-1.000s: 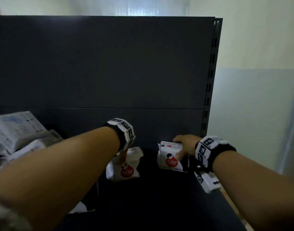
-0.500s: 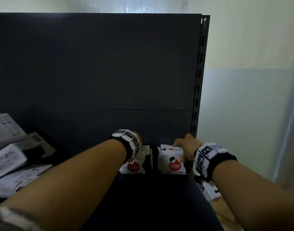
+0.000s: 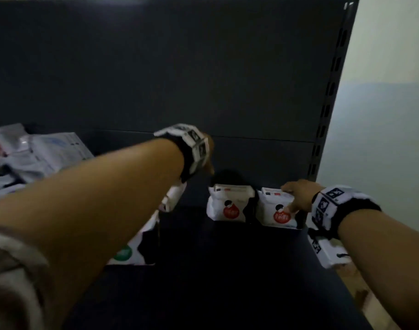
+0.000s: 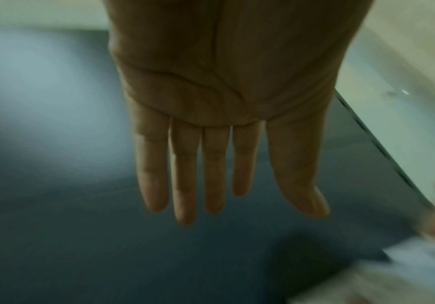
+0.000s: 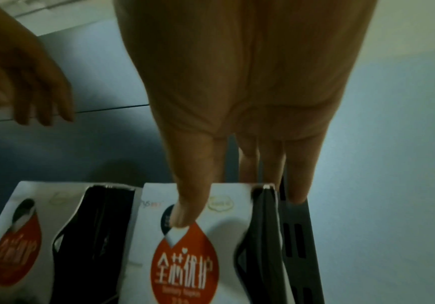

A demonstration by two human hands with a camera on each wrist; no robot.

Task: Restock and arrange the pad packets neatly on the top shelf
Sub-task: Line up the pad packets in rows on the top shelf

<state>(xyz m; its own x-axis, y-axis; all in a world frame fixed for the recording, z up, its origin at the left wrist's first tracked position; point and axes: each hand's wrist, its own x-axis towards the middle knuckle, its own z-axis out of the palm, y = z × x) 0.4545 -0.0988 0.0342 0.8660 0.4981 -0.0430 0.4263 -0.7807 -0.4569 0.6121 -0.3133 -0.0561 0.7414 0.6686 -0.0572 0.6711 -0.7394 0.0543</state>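
Two white pad packets with red drops stand upright side by side at the back right of the dark top shelf (image 3: pixel 215 282). My right hand (image 3: pixel 291 196) grips the right packet (image 3: pixel 275 210) by its top; the thumb (image 5: pixel 185 205) lies on the front and the fingers reach behind. The left packet (image 3: pixel 228 206) stands free beside it. Above and left of that one my left hand (image 3: pixel 209 151) hovers, fingers (image 4: pixel 185 174) straight and holding nothing. A packet with a green spot (image 3: pixel 132 248) lies partly hidden under my left forearm.
A loose heap of white packets (image 3: pixel 37 153) lies at the shelf's left end. The dark back panel (image 3: pixel 180 67) rises behind, and the slotted upright (image 3: pixel 332 91) bounds the right end, close to the gripped packet. A pale wall lies beyond it.
My left hand has let go of the left packet and risen above it. Both packets now stand upright by the back panel. My right hand still holds its packet.
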